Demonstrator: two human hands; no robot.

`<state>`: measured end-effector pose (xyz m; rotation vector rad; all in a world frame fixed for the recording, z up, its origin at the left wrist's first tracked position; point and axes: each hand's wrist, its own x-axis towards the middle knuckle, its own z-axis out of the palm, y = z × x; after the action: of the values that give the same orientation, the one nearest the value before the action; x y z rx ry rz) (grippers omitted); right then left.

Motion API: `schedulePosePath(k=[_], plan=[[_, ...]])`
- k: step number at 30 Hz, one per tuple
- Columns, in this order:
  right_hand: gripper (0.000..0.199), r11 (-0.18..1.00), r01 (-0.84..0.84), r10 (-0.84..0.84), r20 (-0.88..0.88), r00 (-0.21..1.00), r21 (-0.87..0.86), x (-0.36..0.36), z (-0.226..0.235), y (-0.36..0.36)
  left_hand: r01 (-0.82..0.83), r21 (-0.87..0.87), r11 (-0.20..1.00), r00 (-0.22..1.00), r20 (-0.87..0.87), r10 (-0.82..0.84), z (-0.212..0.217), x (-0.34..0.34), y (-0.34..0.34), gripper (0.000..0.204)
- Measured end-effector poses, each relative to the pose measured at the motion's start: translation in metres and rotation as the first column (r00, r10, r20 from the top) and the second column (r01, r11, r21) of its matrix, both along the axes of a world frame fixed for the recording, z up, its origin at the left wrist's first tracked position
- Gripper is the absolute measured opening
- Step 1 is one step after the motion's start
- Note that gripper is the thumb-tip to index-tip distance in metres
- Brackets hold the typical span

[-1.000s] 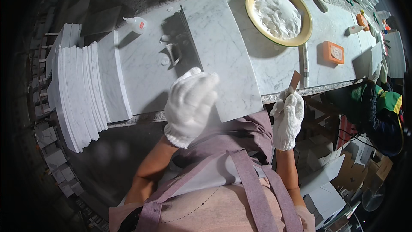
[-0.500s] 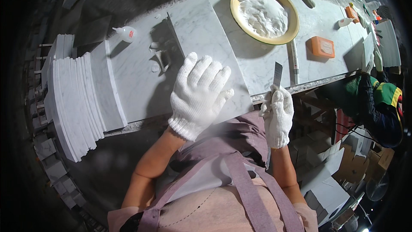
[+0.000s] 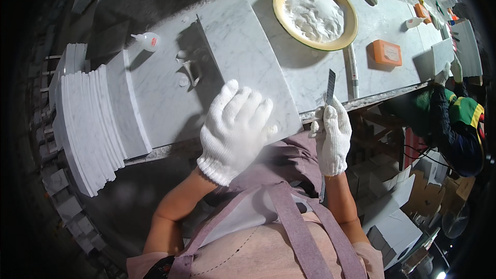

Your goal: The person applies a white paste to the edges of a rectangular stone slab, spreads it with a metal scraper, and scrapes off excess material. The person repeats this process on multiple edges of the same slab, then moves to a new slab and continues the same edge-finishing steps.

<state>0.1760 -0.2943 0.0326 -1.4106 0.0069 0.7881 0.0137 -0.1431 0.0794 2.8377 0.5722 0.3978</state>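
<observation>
A white knit glove covers my left hand (image 3: 235, 132), which lies with fingers stretched over the near end of a grey-veined white marble slab (image 3: 243, 41). That slab rests raised on another marble surface. In my gloved right hand (image 3: 333, 139), closed at the table's front edge, a snap-off blade (image 3: 330, 88) points up and away from me. The blade's lower end is hidden by the fingers. Beyond my right hand, a cream basin (image 3: 353, 28) holds a heap of white powder or paste (image 3: 315, 15).
Stacked marble tiles (image 3: 90, 119) stand at the left. A white squeeze bottle (image 3: 150, 41) and small clear pieces (image 3: 191, 72) lie left of the slab. An orange box (image 3: 387, 52) and a white tube (image 3: 354, 75) sit at right. A co-worker (image 3: 460, 124) handles a tile (image 3: 443, 54) at far right.
My left hand has slid toward me and slightly left along the slab. The right hand holds the blade nearly in the same place, with the blade a little higher.
</observation>
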Motion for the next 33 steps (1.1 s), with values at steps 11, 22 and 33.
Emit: schedulePosePath(k=[11,22,33], plan=[[0.049,1.0,-0.022,0.022,0.013,1.0,0.01,-0.006,0.006,0.0,0.156,-0.274,0.949,0.987,0.077,-0.14,0.008,-0.048,-0.041,0.031],[0.048,0.996,-0.077,0.075,0.05,0.996,0.04,-0.009,0.008,-0.007,0.167,-0.328,0.93,0.976,0.188,-0.11,0.007,-0.037,-0.041,0.029],[0.05,0.94,-0.327,0.295,0.258,0.92,0.093,-0.021,0.043,-0.02,-0.014,-0.529,0.849,0.964,0.217,0.152,0.019,-0.003,-0.046,0.034]])
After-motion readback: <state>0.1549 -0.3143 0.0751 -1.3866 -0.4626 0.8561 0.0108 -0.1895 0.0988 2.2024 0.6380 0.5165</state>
